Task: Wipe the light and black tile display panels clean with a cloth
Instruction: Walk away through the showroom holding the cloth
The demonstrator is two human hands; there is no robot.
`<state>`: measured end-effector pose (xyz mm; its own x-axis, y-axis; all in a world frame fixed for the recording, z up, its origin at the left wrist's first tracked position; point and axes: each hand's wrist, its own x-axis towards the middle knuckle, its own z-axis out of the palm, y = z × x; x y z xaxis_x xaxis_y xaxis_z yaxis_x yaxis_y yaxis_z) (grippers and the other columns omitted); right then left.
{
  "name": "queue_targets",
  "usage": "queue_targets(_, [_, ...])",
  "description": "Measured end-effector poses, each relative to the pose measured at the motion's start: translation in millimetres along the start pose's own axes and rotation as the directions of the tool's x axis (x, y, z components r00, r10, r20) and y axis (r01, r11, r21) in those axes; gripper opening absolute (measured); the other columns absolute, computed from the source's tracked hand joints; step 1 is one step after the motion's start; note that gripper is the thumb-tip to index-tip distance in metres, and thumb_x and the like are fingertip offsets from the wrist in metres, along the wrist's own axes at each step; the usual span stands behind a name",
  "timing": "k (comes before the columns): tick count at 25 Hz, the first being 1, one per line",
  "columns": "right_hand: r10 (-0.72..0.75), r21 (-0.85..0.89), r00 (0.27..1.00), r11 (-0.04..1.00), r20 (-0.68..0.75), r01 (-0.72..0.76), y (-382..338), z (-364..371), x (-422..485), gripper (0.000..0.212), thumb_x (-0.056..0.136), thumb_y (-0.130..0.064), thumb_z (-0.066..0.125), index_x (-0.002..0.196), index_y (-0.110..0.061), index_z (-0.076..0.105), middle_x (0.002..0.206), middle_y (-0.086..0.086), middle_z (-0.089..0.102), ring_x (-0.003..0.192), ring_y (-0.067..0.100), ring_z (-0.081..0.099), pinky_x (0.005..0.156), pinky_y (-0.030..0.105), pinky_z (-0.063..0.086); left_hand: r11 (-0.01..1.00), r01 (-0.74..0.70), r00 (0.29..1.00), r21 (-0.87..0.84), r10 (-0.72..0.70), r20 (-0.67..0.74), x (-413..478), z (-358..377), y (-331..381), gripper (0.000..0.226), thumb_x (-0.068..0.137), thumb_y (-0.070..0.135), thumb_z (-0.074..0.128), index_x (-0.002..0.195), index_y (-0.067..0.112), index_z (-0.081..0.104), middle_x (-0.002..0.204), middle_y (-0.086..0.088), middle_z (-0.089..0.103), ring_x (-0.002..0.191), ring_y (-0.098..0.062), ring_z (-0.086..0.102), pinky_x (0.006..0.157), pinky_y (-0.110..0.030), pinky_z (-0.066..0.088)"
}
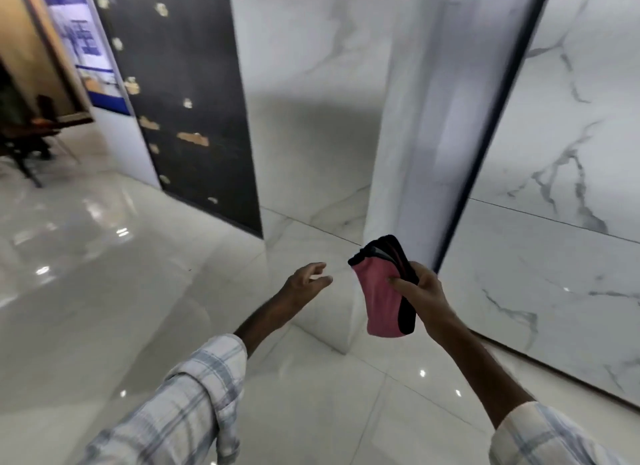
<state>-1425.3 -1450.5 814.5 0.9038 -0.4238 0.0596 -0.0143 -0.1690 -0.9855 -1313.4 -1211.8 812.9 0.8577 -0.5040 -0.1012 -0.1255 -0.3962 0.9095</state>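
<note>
While hanging folded in mid-air, touching no panel: cloth (379, 291), pink with black edging, being pinched near its top by right hand (424, 286), thumb pressing the pink face, fingers curling round the black back.

Left hand (306, 279): hovering just beside the cloth, apart from it, fingers loosely spread and slightly bent, holding nothing.

Plaid sleeves (194, 395): covering both forearms partway.

Standing right of the cloth, near: light veined panel (571, 187), dark edge strip running along its left side, horizontal joint crossing it.

Standing directly behind the cloth: pale column (405, 135), blurred.

Receding behind that: second light panel (311, 83).

Standing further left, well apart from both hands: black panel (180, 101), carrying scattered gold flecks.

Stretching open below and to the left: glossy floor (104, 274), showing bright reflections.

Sitting far left: blue poster (81, 42); dark furniture (31, 142), blurred.
</note>
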Motion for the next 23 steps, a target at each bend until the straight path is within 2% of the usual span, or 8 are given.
queue_targets(4, [-0.004,0.020,0.982,1.000,0.187,0.001,-7.2,53.8,29.7,0.027,0.079,-0.013,0.075,0.105,-0.017,0.069,0.099,0.010,0.072,0.087,0.022,0.068,0.070,0.034,0.056,0.993,0.115,0.973,-0.035,-0.120,-0.197,-40.8,-43.3,-19.5,0.049,0.104,0.023,0.062,0.151,0.012,0.051,0.151,-0.005,0.052,0.134,-0.019,0.052,0.104,-0.024,0.040])
queue_targets(7, [0.003,-0.023,0.948,1.000,0.317,0.004,-5.4,97.1,41.5,0.019,0.086,-0.008,0.074,0.104,-0.011,0.067,0.094,0.010,0.070,0.082,0.019,0.067,0.062,0.026,0.054,0.976,0.192,0.936,-0.102,-0.214,-0.280,-64.5,-70.7,-49.5,0.049,0.105,0.029,0.062,0.151,0.019,0.050,0.152,0.001,0.051,0.133,-0.013,0.050,0.103,-0.023,0.038])
queue_targets(11, [0.074,-0.085,0.924,0.995,0.376,-0.045,6.9,152.4,51.4,0.015,0.084,-0.004,0.075,0.096,-0.001,0.065,0.083,0.008,0.064,0.074,0.019,0.061,0.057,0.027,0.048,0.959,0.237,0.899,-0.153,-0.277,-0.339,-73.9,-108.9,-86.5,0.048,0.105,0.028,0.061,0.151,0.019,0.050,0.151,-0.001,0.052,0.137,-0.017,0.049,0.104,-0.025,0.038])
queue_targets(14, [0.106,-0.145,0.918,0.988,0.381,-0.054,7.6,191.4,81.0,0.025,0.076,-0.013,0.077,0.091,0.001,0.063,0.079,0.006,0.061,0.071,0.020,0.059,0.059,0.034,0.045,0.956,0.226,0.898,-0.188,-0.279,-0.339,-50.8,-147.8,-106.0,0.048,0.105,0.030,0.061,0.151,0.020,0.050,0.151,0.000,0.052,0.140,-0.018,0.048,0.105,-0.026,0.039])
queue_targets(18, [0.128,-0.164,0.957,0.983,0.262,-0.087,0.9,259.5,134.9,0.017,0.082,-0.008,0.075,0.093,0.000,0.063,0.082,0.006,0.061,0.075,0.021,0.059,0.063,0.036,0.047,0.967,0.189,0.927,-0.169,-0.232,-0.294,0.3,-224.4,-131.9,0.049,0.106,0.031,0.058,0.153,0.020,0.047,0.152,0.000,0.049,0.142,-0.019,0.047,0.108,-0.030,0.040])
queue_targets(23, [0.113,-0.185,0.968,0.980,0.223,-0.071,-30.3,357.0,183.7,0.015,0.085,-0.010,0.074,0.096,-0.004,0.065,0.089,0.011,0.065,0.080,0.023,0.062,0.066,0.037,0.051,0.970,0.165,0.937,-0.178,-0.211,-0.277,39.9,-334.2,-158.8,0.048,0.106,0.031,0.059,0.152,0.021,0.048,0.152,-0.001,0.051,0.141,-0.019,0.047,0.109,-0.030,0.040])
